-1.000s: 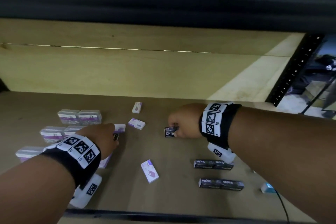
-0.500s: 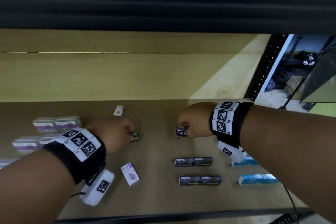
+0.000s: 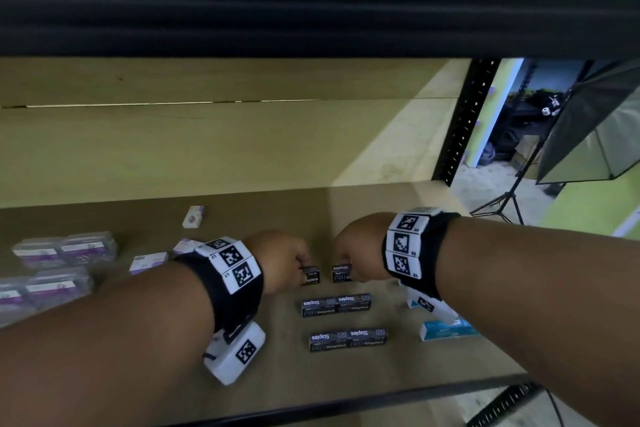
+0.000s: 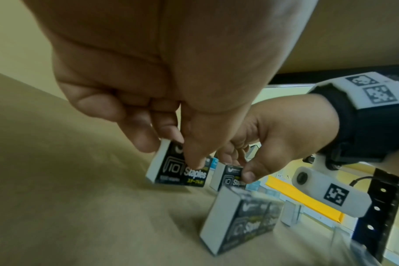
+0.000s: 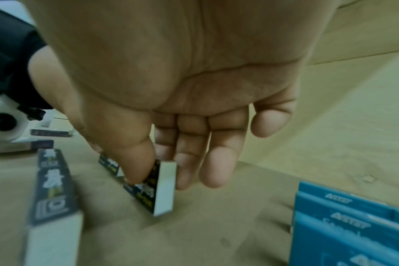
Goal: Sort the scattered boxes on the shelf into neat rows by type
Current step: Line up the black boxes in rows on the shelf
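My left hand [image 3: 294, 262] pinches a small black staples box [image 3: 310, 276] [image 4: 180, 171] between thumb and fingers, low over the wooden shelf [image 3: 173, 374]. Just to its right, my right hand [image 3: 349, 262] pinches a second black staples box [image 3: 341, 273] [image 5: 157, 187] the same way. The two boxes stand side by side, a small gap apart. In front of them lie two rows of black staples boxes [image 3: 336, 304], [image 3: 348, 339], two boxes to a row. Purple-and-white boxes [image 3: 65, 248] are grouped at the left.
Blue boxes [image 3: 446, 329] [image 5: 353, 225] lie at the right under my right wrist. Loose purple boxes [image 3: 194, 217], [image 3: 149, 262] lie behind my left arm. The shelf's back wall [image 3: 207, 149] rises behind, a black upright post [image 3: 460, 128] stands right, and a dark rail [image 3: 346, 404] edges the front.
My left hand has carried its black box rightward from the purple group to beside my right hand's box. The head view has turned right, bringing the blue boxes into sight.
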